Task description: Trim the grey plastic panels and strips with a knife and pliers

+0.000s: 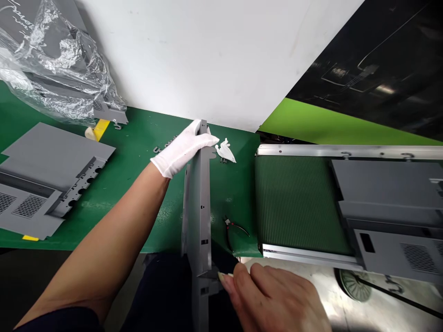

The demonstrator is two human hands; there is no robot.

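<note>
A grey panel (205, 184) with small slots along its narrow face stands on edge in front of me. My left hand (183, 146), in a white glove, is closed around the panel's far end. My bare right hand (273, 295) pinches a thin pointed blade (206, 274), whose tip touches or nearly touches the panel's near part; its handle is hidden in my fingers. Side cutters (235, 227) with dark and red handles lie on the green table to the right of the panel. A crumpled white glove (225, 151) rests beside the panel's far end.
Another grey panel (65, 161) lies flat at left, near a plastic-wrapped grey part (65, 69). At right, a ribbed green conveyor (294, 203) with metal rails carries a grey panel (391, 184). Small grey hook-shaped pieces (158, 150) lie on the table (138, 131). A white board (207, 55) stands behind.
</note>
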